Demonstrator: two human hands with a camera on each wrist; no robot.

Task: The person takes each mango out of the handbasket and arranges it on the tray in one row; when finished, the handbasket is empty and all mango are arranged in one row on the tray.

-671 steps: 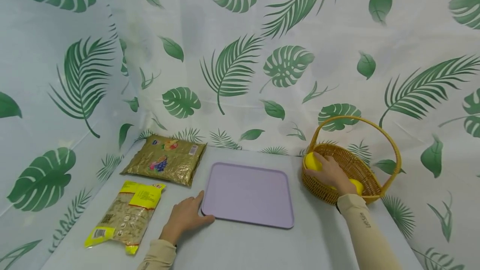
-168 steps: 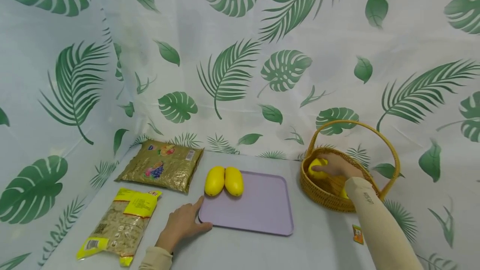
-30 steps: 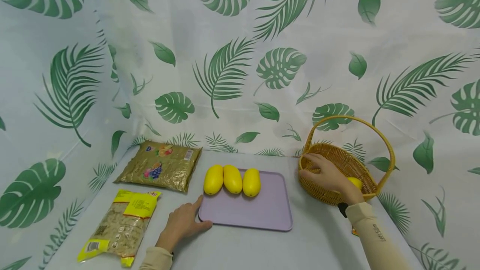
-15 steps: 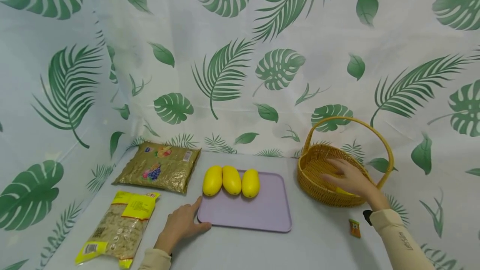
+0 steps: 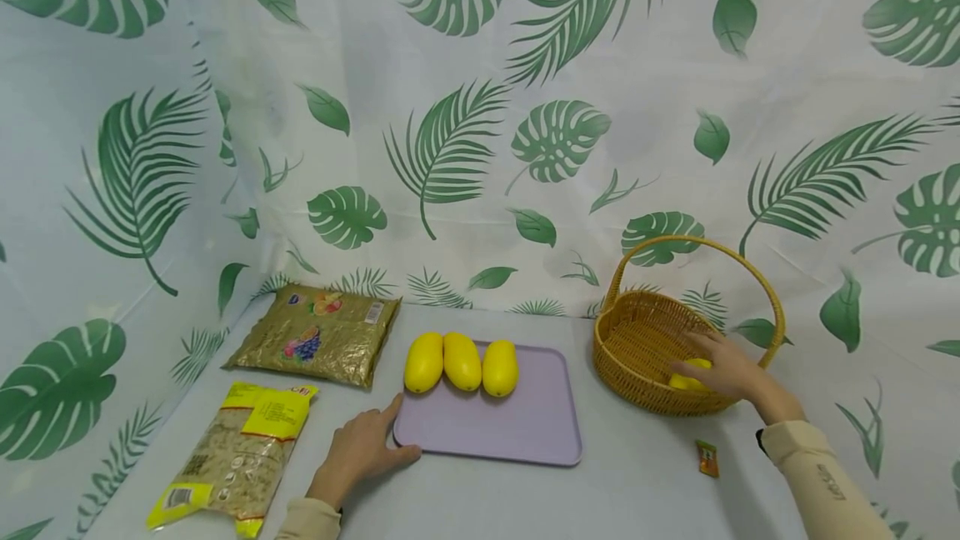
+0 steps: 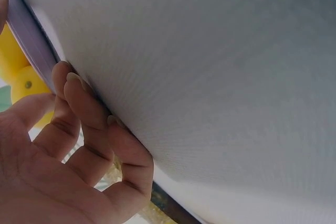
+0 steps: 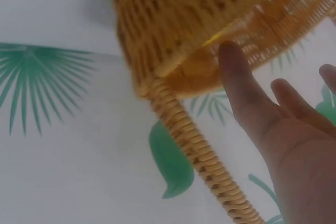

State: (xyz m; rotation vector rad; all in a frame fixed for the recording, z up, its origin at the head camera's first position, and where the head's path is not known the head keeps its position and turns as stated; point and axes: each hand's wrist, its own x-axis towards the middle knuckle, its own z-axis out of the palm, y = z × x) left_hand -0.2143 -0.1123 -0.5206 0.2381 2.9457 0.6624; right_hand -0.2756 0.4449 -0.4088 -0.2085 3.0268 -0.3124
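Note:
Three smooth yellow oval fruits, mango-like (image 5: 462, 362), lie side by side along the far left part of a lilac tray (image 5: 517, 432). My left hand (image 5: 364, 448) rests at the tray's near-left corner, its forefinger and thumb spread along the edges; the left wrist view shows the other fingers bent against the table. On the right stands a wicker basket (image 5: 637, 382) with an arched handle. My right hand (image 5: 731, 369) reaches in over the basket's near-right rim, fingers extended above another yellow fruit (image 5: 688, 375), which it partly hides.
A gold fruit-print packet (image 5: 318, 332) lies back left, and a yellow-ended clear bag (image 5: 240, 448) lies in front of it. A small orange-green sachet (image 5: 707, 458) is on the table before the basket. A leaf-print curtain (image 5: 480, 148) hangs behind.
Within the last second my right hand has moved right across the basket to the remaining fruit. Over the longer span, three fruits have come onto the tray and the sachet has appeared. Left hand stays.

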